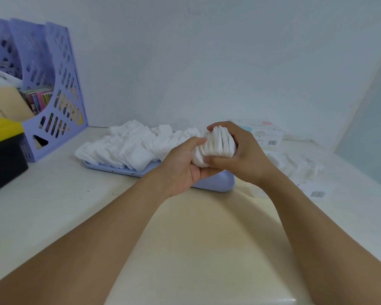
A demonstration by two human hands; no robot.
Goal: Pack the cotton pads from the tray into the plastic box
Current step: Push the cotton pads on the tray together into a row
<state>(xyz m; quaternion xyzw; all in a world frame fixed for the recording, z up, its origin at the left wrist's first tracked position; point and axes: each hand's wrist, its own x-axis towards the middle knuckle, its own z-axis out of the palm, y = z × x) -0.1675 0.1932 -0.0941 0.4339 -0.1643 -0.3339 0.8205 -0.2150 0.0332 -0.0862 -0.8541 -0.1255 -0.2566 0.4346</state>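
Stack of square cotton pads (pixel 218 144): held on edge above the near right end of the lilac tray (pixel 110 169), clamped between both hands. Right hand (pixel 240 150): fingers curled over the top, thumb underneath, grasping the stack. Left hand (pixel 183 166): thumb and fingers closed on the stack's left face. Loose pads (pixel 128 146): heaped across the tray. Clear plastic box (pixel 295 166): right of the tray, pads already inside. Handling note: square the edges with light, even pressure before carrying the stack across; squeezing hard would probably fan or buckle the pads.
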